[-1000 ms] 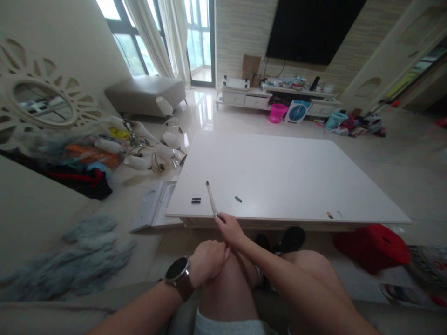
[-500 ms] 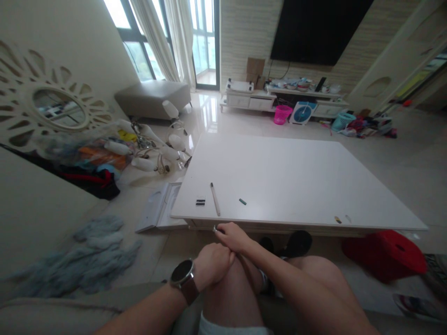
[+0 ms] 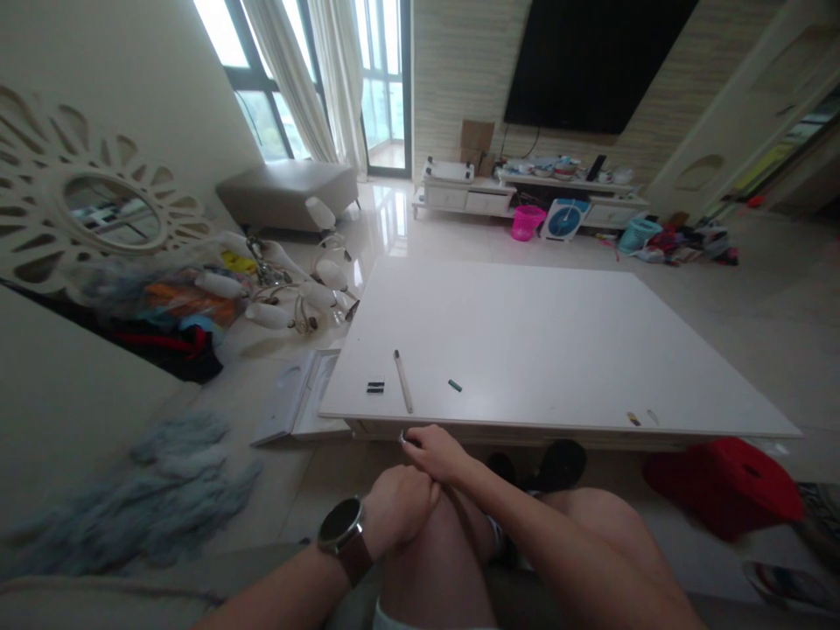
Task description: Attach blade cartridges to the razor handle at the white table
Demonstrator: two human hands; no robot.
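Observation:
My left hand point(image 3: 402, 500), with a watch point(image 3: 341, 523) on its wrist, rests closed on my knee. Its fingers curl away from view, so whatever they may hold is hidden. Just beyond it, my right hand point(image 3: 438, 452) is closed round a small dark thing with a shiny metal end point(image 3: 402, 437), too small to name. Both hands are close together below the front edge of the white table point(image 3: 525, 341). Nearest them on the tabletop lie a slim pale stick with a dark tip point(image 3: 402, 382), small black strips point(image 3: 375, 388) and a small green piece point(image 3: 455, 385).
A small yellow-and-dark piece point(image 3: 633, 419) lies near the table's right front. On the floor are a red stool point(image 3: 728, 490), a grey fluffy cloth point(image 3: 184, 499), an open white box point(image 3: 295, 398) and a chandelier point(image 3: 298, 289). A pink basket point(image 3: 526, 223) stands by the TV cabinet.
The view has tilted up slightly, so the room and table sit a little lower. Both hands keep nearly the same pose over the knee.

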